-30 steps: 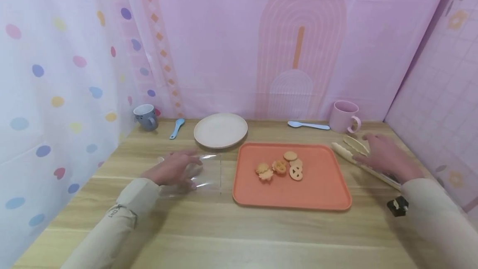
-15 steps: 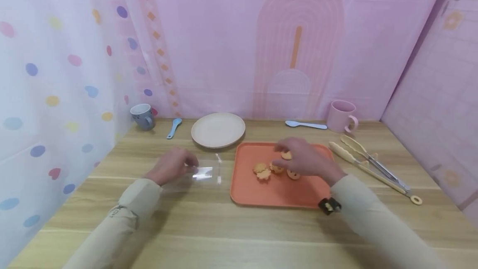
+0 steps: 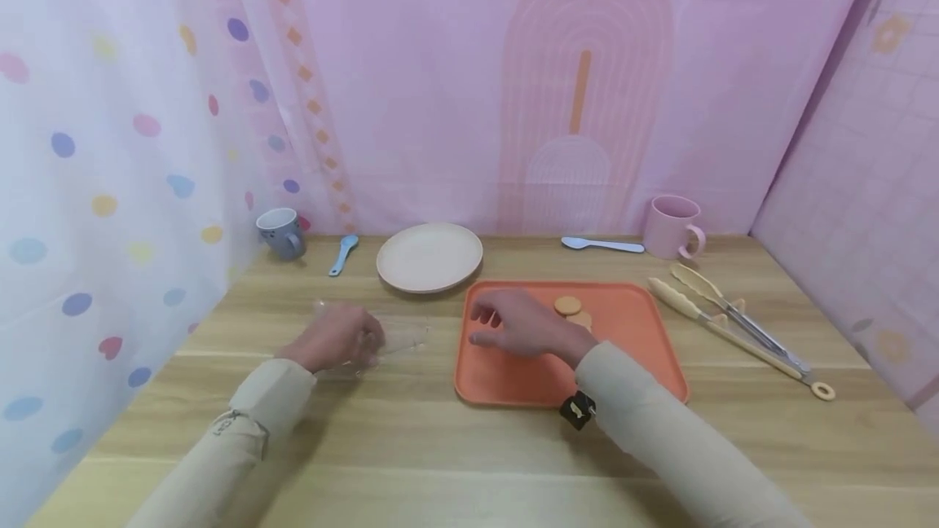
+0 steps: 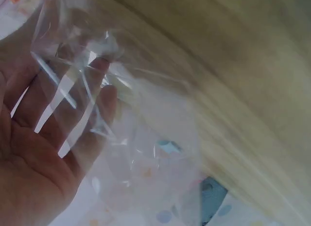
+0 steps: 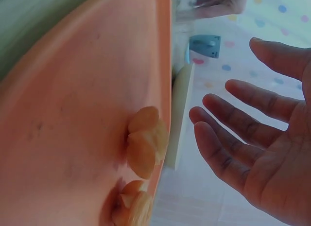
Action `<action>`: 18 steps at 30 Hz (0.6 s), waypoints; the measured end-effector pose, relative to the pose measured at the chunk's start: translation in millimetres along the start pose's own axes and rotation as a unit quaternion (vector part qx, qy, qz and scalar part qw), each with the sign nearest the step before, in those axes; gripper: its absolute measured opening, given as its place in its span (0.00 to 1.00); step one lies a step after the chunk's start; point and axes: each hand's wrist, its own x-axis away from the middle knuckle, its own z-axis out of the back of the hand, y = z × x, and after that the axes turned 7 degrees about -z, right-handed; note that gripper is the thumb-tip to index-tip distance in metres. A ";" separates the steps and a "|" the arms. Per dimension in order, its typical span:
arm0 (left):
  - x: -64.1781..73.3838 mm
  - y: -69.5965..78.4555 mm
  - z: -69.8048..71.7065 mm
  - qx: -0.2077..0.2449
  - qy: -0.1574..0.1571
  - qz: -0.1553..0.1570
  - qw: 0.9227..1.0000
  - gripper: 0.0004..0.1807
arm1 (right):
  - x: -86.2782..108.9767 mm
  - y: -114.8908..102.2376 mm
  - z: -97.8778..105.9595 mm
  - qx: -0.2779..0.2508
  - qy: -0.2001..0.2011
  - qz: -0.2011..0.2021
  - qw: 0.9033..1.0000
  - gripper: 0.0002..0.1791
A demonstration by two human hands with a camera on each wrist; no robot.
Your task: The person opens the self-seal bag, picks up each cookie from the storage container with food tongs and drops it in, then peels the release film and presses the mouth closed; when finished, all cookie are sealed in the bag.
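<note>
- The pink patterned curtain is seen well beyond the fingers of both hands.
- The wooden table is spread beneath the fingers.
- The orange tray is partly covered from above by the right hand, whose fingers are held wide, thumb well apart from the rest.
- The beige plate is set flat beyond the fingers, between the two hands.
- The tongs are laid spread, well to the right of the right fingers.
- The clear plastic bag is pinched by the curled fingers of the left hand; its film is draped across them, and its far part is stretched out toward the tray.
- The pink mug is stood upright, farther off and to the right of the right fingers.
- The blue-grey mug is placed beyond the left fingers, to their left.
- The pale blue utensil is laid beyond the right fingers, near the pink mug.
- The small blue spoon is placed beyond the left fingers.
- The biscuits are gathered on the tray near the right fingers, some hidden by that hand from the head view.
</note>
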 end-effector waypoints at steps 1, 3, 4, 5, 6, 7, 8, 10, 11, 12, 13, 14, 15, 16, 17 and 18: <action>-0.7 -0.8 0.6 -0.008 0.015 -0.002 1.000 0.09 | -0.5 -0.2 -0.1 0.000 0.000 -0.003 1.000 0.13; -2.6 -0.9 3.1 -0.016 0.035 -0.004 0.999 0.07 | -2.3 -1.6 -0.4 -0.004 0.001 -0.008 1.000 0.13; -3.3 -0.3 4.9 -0.011 0.039 -0.001 0.999 0.06 | -3.8 -2.8 -0.9 -0.010 0.000 -0.010 1.000 0.15; -3.8 0.4 6.3 -0.005 0.043 0.003 0.999 0.06 | -5.6 -4.3 -1.8 -0.017 -0.003 -0.015 1.000 0.16; -4.3 1.4 7.6 0.001 0.048 0.009 0.999 0.06 | -7.5 -5.8 -3.0 -0.026 -0.006 -0.020 0.999 0.17; -4.7 2.5 8.7 0.008 0.052 0.013 0.999 0.05 | -9.6 -7.3 -4.8 -0.037 -0.008 -0.026 0.999 0.19; -4.9 4.3 9.7 0.015 0.056 0.017 0.998 0.06 | -11.7 -8.8 -6.8 -0.047 -0.010 -0.029 0.998 0.20; -6.3 8.5 10.8 0.024 0.066 0.021 0.997 0.07 | -15.9 -11.7 -11.6 -0.064 -0.006 -0.032 0.997 0.22; -7.3 10.9 10.8 0.026 0.072 0.019 0.997 0.07 | -17.5 -13.0 -14.2 -0.074 -0.004 -0.034 0.997 0.22; -8.4 14.0 11.0 0.027 0.079 0.015 0.996 0.08 | -18.9 -14.2 -16.8 -0.082 0.002 -0.033 0.996 0.23; -9.7 17.1 11.0 0.028 0.086 0.012 0.996 0.08 | -20.1 -15.4 -19.3 -0.090 0.009 -0.031 0.995 0.23; -11.1 20.2 10.8 0.029 0.091 0.009 0.995 0.09 | -21.2 -16.7 -21.6 -0.098 0.016 -0.029 0.995 0.23; -12.5 23.3 10.7 0.030 0.096 0.009 0.995 0.09 | -22.2 -18.0 -23.6 -0.107 0.023 -0.028 0.994 0.24; -13.8 26.1 10.8 0.032 0.100 0.009 0.994 0.09 | -23.4 -19.0 -25.4 -0.112 0.031 -0.028 0.993 0.24; -15.0 29.0 11.0 0.034 0.105 0.008 0.994 0.09 | -24.8 -19.5 -27.1 -0.116 0.039 -0.029 0.992 0.23; -16.1 31.7 11.0 0.035 0.110 0.009 0.993 0.09 | -26.1 -19.7 -28.5 -0.116 0.051 -0.027 0.992 0.23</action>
